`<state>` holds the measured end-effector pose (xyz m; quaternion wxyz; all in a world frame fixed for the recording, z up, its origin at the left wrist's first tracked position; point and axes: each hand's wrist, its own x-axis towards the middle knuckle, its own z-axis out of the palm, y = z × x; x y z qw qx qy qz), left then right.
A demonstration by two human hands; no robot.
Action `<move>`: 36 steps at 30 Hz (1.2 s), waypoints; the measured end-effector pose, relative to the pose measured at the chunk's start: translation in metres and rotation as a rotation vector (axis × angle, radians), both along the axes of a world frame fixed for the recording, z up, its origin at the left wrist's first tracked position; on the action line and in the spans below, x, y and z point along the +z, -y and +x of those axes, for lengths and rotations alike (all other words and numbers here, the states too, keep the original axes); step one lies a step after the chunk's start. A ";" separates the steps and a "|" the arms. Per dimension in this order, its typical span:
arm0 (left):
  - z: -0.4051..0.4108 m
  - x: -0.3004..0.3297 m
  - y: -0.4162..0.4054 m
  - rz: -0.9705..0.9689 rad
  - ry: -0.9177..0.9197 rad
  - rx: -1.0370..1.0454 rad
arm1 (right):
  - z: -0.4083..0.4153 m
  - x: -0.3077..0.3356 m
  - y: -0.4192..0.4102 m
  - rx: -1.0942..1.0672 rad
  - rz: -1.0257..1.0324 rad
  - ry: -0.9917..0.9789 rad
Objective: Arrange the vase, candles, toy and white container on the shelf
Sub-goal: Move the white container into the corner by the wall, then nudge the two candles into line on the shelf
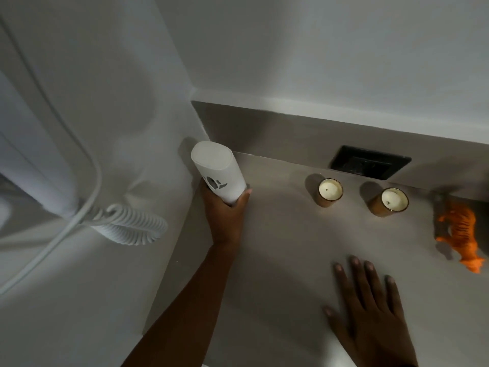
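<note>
My left hand grips the base of a tall white container with a dark mark on its side, standing in the shelf's far left corner against the wall. Two candles in amber glass jars, one left of the other, stand side by side near the back of the grey shelf. An orange tiger toy stands at the right edge. My right hand lies flat on the shelf with fingers spread, holding nothing. No vase is in view.
A black wall socket sits in the grey backsplash behind the candles. On the left wall hangs a white appliance with a coiled white cord. White walls close off the shelf at the left and back.
</note>
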<state>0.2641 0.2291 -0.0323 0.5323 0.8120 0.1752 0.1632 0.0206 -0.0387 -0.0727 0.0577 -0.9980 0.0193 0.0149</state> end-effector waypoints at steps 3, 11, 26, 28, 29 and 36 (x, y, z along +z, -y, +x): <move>-0.016 -0.006 0.008 0.025 -0.033 0.019 | -0.015 0.000 0.002 -0.021 0.000 0.018; 0.027 0.014 0.028 0.035 0.012 0.081 | -0.033 -0.004 0.006 -0.067 -0.015 0.041; -0.047 0.009 0.062 0.269 -0.158 0.080 | -0.027 0.005 0.007 -0.029 0.015 0.071; -0.094 0.005 0.083 0.308 -0.092 -0.099 | -0.025 0.010 0.008 -0.070 0.056 0.049; -0.110 0.003 0.091 0.309 -0.059 -0.197 | -0.021 0.013 0.007 -0.111 0.079 0.043; -0.091 -0.001 0.137 0.504 -0.045 -0.378 | 0.027 0.024 0.022 -0.621 0.321 0.120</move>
